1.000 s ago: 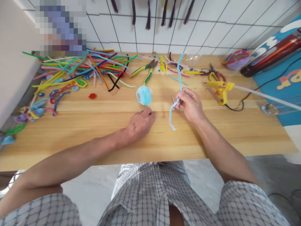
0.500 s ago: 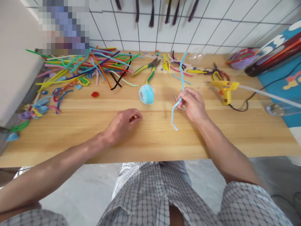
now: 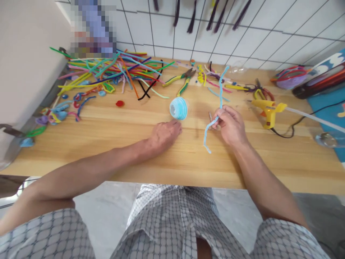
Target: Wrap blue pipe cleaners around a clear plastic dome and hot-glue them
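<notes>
My right hand point(image 3: 232, 124) pinches a light blue pipe cleaner point(image 3: 221, 90) near its middle. One end stands up toward the wall and the other bends down toward me. A small thin greyish thing point(image 3: 210, 116) shows beside those fingertips; whether the hand touches it I cannot tell. My left hand point(image 3: 165, 136) rests low over the table with its fingers curled together, their inner side hidden, and nothing shows in it. Just beyond its fingertips lies a small cup-like form wound in light blue pipe cleaner point(image 3: 180, 108), tipped on its side.
A heap of coloured pipe cleaners point(image 3: 107, 72) lies at the back left, with a red piece point(image 3: 120, 103) before it. Green-and-yellow pliers point(image 3: 184, 84) lie behind the blue form. A yellow glue gun point(image 3: 269, 109) with its cord is at the right, near a dark red cylinder point(image 3: 320, 79).
My left hand has moved right, closer to the blue wound form. My right hand still holds the pipe cleaner in much the same pose. The whole view has shifted a little.
</notes>
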`<state>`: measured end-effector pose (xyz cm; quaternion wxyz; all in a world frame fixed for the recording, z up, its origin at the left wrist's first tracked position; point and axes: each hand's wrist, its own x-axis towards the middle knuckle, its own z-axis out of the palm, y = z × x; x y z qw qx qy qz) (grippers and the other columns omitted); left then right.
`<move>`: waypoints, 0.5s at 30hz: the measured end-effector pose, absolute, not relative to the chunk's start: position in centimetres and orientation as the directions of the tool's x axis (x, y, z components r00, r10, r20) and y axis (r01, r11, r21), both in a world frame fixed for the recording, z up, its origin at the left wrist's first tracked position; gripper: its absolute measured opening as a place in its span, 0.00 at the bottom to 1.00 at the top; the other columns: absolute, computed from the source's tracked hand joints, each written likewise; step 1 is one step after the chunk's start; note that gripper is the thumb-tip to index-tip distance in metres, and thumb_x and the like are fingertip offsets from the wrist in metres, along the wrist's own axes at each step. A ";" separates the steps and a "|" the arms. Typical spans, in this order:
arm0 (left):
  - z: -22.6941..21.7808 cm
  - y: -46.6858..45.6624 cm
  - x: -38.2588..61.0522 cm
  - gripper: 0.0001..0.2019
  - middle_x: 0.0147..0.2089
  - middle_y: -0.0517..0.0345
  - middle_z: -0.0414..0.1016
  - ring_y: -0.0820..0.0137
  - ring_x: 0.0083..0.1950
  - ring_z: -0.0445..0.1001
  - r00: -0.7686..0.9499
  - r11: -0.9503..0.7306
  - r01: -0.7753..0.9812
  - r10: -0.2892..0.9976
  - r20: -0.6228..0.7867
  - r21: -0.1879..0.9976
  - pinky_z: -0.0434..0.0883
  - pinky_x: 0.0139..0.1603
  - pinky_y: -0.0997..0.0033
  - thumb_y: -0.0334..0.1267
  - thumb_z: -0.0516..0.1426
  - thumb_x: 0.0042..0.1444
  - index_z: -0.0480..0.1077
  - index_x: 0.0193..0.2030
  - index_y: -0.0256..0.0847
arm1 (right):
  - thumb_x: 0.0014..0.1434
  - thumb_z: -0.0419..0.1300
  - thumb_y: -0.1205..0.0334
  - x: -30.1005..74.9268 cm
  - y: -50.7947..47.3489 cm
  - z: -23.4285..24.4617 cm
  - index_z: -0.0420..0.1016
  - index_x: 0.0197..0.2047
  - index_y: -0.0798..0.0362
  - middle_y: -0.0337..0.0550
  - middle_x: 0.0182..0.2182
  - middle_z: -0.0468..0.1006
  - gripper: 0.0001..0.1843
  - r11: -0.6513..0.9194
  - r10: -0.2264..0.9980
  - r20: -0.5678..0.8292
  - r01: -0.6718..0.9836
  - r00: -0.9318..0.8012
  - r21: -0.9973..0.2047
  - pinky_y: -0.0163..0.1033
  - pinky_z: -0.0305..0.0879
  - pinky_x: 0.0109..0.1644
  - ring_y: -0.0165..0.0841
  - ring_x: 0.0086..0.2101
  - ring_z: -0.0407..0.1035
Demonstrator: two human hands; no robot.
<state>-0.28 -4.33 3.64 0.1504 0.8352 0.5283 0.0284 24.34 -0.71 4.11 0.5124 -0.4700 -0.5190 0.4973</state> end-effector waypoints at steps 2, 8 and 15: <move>3.8 -4.3 -0.6 0.11 0.53 0.44 0.81 0.60 0.47 0.82 0.427 -0.383 0.882 0.896 -0.122 0.273 0.75 0.47 0.65 0.34 0.50 0.75 0.74 0.49 0.37 | 0.56 0.74 0.43 24.4 -0.7 4.0 0.75 0.26 0.49 0.33 0.19 0.72 0.21 0.064 0.997 0.065 -0.016 -0.037 -0.998 0.34 0.63 0.24 0.26 0.19 0.65; 5.7 -7.1 -6.0 0.06 0.34 0.59 0.78 0.68 0.34 0.76 0.370 -0.205 0.800 0.909 -0.193 0.564 0.70 0.39 0.71 0.37 0.56 0.67 0.74 0.40 0.42 | 0.58 0.74 0.43 24.5 -0.9 4.2 0.76 0.27 0.48 0.34 0.20 0.72 0.21 0.082 0.996 0.082 -0.012 -0.037 -0.997 0.35 0.63 0.25 0.27 0.20 0.66; 9.4 -13.9 -16.1 0.09 0.33 0.62 0.80 0.69 0.34 0.75 0.410 0.102 0.736 0.719 -0.561 0.670 0.70 0.36 0.73 0.48 0.61 0.63 0.79 0.38 0.48 | 0.57 0.74 0.41 24.2 -1.1 4.3 0.77 0.27 0.49 0.35 0.18 0.73 0.22 0.062 0.996 0.061 0.011 -0.066 -0.998 0.37 0.64 0.25 0.28 0.19 0.66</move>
